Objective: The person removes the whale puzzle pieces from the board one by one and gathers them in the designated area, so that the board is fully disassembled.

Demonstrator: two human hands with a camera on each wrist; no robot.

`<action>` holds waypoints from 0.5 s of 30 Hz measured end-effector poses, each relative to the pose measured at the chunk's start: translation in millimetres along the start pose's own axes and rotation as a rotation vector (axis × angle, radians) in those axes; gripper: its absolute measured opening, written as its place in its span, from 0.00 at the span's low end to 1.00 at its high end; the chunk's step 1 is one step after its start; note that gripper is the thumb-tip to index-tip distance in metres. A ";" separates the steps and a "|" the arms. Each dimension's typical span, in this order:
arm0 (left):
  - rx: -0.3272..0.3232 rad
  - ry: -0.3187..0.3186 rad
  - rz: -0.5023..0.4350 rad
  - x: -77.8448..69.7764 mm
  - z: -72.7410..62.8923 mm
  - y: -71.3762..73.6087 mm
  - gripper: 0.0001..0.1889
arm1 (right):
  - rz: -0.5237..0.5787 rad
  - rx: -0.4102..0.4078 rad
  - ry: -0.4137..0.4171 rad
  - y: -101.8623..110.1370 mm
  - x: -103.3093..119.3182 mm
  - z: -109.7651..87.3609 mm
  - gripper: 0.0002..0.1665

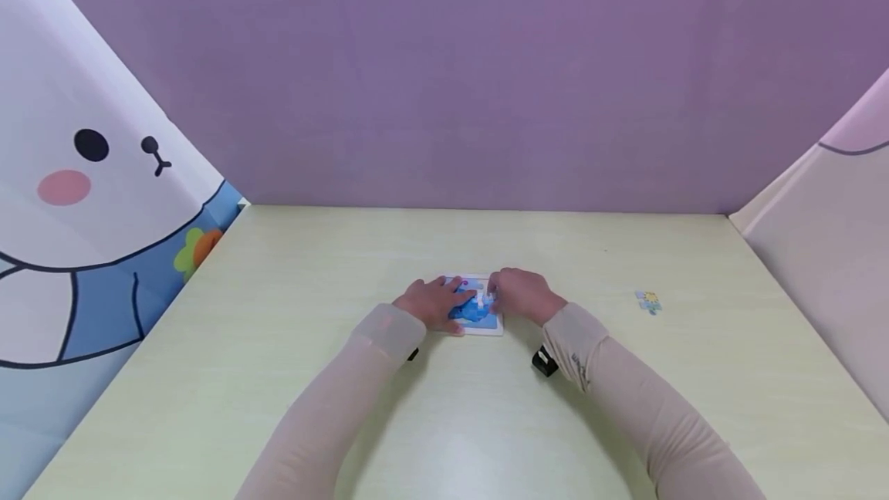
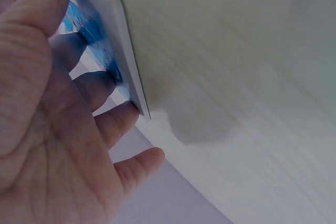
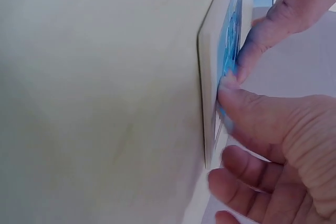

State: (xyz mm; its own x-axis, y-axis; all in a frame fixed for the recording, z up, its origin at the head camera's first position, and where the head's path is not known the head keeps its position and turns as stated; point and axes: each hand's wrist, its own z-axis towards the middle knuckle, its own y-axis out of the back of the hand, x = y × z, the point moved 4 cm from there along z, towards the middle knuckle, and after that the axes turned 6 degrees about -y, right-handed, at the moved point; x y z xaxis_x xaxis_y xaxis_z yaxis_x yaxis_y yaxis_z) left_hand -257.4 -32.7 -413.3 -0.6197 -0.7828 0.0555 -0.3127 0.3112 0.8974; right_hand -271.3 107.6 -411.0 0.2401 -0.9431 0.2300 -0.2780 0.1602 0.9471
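Observation:
A small jigsaw puzzle with a white frame and a blue picture lies on the table, partly covered by both hands. My left hand rests on its left side, with spread fingers touching the picture and the frame. From the right, my right hand reaches over the puzzle's right edge. Seen in the right wrist view, its thumb and index finger pinch a small bluish puzzle piece at the picture surface, mostly hidden by the fingers. A pale gap shows in the picture between the hands.
A few joined puzzle pieces with a yellow design lie to the right on the pale wooden table. A purple panel stands behind the table, with a printed cartoon curtain at the left.

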 end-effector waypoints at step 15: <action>0.008 0.000 0.015 0.7 0.8 -0.6 0.41 | 0.181 -0.133 0.057 3.1 -3.1 -12.5 0.02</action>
State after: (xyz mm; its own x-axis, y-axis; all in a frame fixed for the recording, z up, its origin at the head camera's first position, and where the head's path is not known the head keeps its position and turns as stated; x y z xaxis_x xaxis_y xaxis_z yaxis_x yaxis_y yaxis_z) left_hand -258.2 -33.0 -414.2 -0.6247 -0.7778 0.0687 -0.3090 0.3271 0.8931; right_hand -261.3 114.7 -405.9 0.2503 -0.8781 0.4078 -0.1976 0.3660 0.9094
